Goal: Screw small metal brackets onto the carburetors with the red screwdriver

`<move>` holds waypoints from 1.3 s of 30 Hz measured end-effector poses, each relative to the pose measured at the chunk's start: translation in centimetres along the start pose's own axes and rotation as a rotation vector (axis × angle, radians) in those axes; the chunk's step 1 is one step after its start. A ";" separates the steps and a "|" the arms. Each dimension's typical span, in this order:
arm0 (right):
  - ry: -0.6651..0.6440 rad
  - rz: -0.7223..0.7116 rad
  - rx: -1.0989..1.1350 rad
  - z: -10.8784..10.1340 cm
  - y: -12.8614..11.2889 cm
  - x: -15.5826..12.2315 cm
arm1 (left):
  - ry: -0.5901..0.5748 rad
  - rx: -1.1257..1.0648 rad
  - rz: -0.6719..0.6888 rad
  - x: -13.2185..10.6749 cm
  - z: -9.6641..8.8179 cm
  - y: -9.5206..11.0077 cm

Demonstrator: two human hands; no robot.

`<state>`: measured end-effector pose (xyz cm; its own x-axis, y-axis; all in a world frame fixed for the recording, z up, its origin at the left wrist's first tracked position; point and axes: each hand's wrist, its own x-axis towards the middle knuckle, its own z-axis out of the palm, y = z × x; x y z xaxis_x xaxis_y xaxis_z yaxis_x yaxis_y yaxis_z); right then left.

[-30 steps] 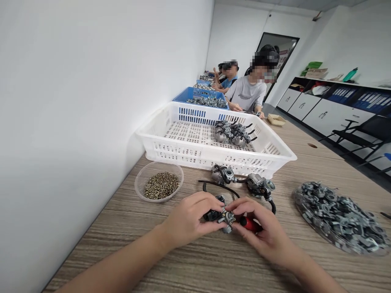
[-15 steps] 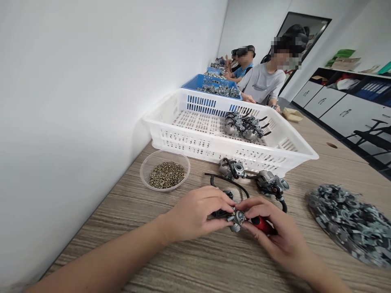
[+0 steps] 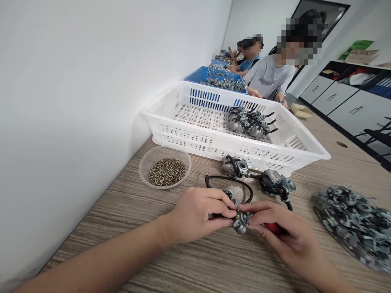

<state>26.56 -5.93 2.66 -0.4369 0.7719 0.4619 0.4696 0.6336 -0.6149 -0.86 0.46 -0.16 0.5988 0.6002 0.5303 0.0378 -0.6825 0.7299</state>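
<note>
Between my two hands is a small metal carburetor [image 3: 240, 228], low over the table, with a black hose [image 3: 230, 178] curving behind it. My left hand [image 3: 203, 209] is closed on its left side, thumb and fingers pinching the body. From the right, my right hand [image 3: 284, 228] pinches the carburetor's near end with thumb and fingertips. A red handle [image 3: 274, 228], probably a screwdriver's, is tucked under the right-hand fingers; its shaft is hidden. Just beyond lie two more carburetors, one on the left [image 3: 235, 166] and one on the right [image 3: 276, 183].
A clear bowl of small brass-coloured screws [image 3: 167, 173] stands left. Behind is a white crate [image 3: 195, 140] holding several carburetors [image 3: 252, 122]. A bag of metal parts [image 3: 351, 224] lies right. A co-worker [image 3: 269, 75] sits beyond, near a blue crate [image 3: 198, 75]. A wall borders the left.
The view has shifted slightly, moving most things to the right. My hands keep hold of the carburetor, which is turned a little, and the red handle is now more covered by my right fingers.
</note>
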 end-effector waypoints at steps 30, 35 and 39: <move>0.044 0.014 0.037 0.3 0.3 0.3 | 0.162 -0.181 -0.029 -0.1 1.8 0.0; -0.025 0.027 0.104 -0.3 0.3 0.3 | 0.153 -0.146 -0.019 -0.2 1.7 -0.2; 0.225 0.025 0.120 -1.4 -0.8 0.6 | 0.149 -0.158 0.007 -0.3 1.8 -0.5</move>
<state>26.99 -5.93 4.26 -0.2385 0.7878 0.5678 0.3773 0.6139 -0.6933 0.41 -0.10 -1.47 0.4730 0.6590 0.5849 -0.0989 -0.6199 0.7784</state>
